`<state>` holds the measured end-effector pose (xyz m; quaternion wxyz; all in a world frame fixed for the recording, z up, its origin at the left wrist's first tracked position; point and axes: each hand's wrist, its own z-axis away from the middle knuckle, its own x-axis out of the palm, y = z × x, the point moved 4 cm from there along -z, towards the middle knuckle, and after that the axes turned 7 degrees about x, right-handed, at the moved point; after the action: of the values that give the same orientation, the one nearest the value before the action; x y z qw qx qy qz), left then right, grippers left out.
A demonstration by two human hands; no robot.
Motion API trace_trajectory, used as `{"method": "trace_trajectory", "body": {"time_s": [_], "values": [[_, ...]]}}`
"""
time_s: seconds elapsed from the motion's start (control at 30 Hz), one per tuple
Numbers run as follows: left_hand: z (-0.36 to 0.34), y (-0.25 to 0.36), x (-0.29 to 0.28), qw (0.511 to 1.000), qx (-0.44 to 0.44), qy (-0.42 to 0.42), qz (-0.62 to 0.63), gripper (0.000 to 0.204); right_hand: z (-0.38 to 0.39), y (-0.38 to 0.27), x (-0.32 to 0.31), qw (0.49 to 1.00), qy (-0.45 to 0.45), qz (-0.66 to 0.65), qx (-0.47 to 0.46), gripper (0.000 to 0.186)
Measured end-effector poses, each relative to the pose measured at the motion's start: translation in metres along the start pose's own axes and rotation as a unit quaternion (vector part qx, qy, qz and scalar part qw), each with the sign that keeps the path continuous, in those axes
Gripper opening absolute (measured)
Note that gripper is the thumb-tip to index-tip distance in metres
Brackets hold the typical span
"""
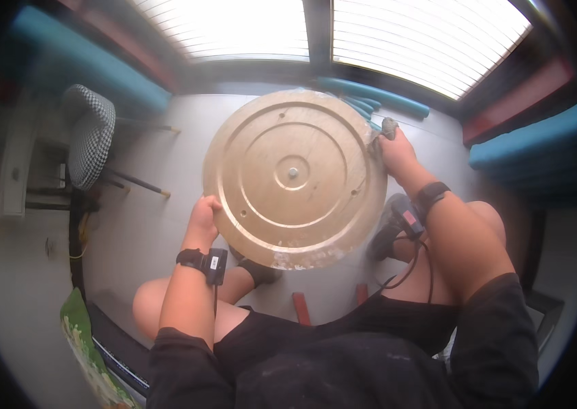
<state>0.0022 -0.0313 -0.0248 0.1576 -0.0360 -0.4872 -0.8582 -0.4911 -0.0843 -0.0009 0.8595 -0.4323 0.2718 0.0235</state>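
In front of me is a large tan round disc (333, 170) with ring-shaped grooves, several small holes and a bolt-like centre. Whitish smears mark its near edge and its right rim. My left hand (203, 217) grips the disc's left rim, thumb on top and the other fingers hidden beneath. At the upper right rim, my right hand (397, 151) is closed round a grey crumpled lump (389, 127), which may be a cloth; its kind does not show clearly. The lump touches or lies very near the rim. What bears the disc from below is hidden.
Teal rolls (397, 99) lie on the floor behind the disc, below bright windows. A checkered chair (92, 136) stands left, its legs reaching toward the disc. Teal padded pieces line both sides. Red stool-like legs (301, 309) show between my knees. Cables hang from my wrist devices.
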Motion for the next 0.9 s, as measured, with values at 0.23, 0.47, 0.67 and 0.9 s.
{"method": "trace_trajectory", "body": {"time_s": [0.23, 0.47, 0.67, 0.9], "values": [[-0.009, -0.017, 0.014, 0.994, 0.016, 0.095, -0.049, 0.027, 0.026, -0.012, -0.017, 0.977, -0.017, 0.210, -0.047, 0.041], [0.000, -0.009, 0.026, 0.974, 0.132, 0.147, -0.110, 0.032, 0.084, -0.066, -0.028, 0.892, -0.027, 0.431, -0.133, 0.033], [-0.008, -0.007, 0.022, 0.974, 0.140, 0.123, -0.127, 0.022, 0.146, -0.092, 0.023, 0.852, -0.070, 0.443, -0.271, 0.031], [-0.021, -0.015, 0.008, 0.974, 0.115, 0.146, -0.131, 0.026, 0.217, -0.057, 0.097, 0.613, -0.357, 0.528, -0.467, 0.033]]}}
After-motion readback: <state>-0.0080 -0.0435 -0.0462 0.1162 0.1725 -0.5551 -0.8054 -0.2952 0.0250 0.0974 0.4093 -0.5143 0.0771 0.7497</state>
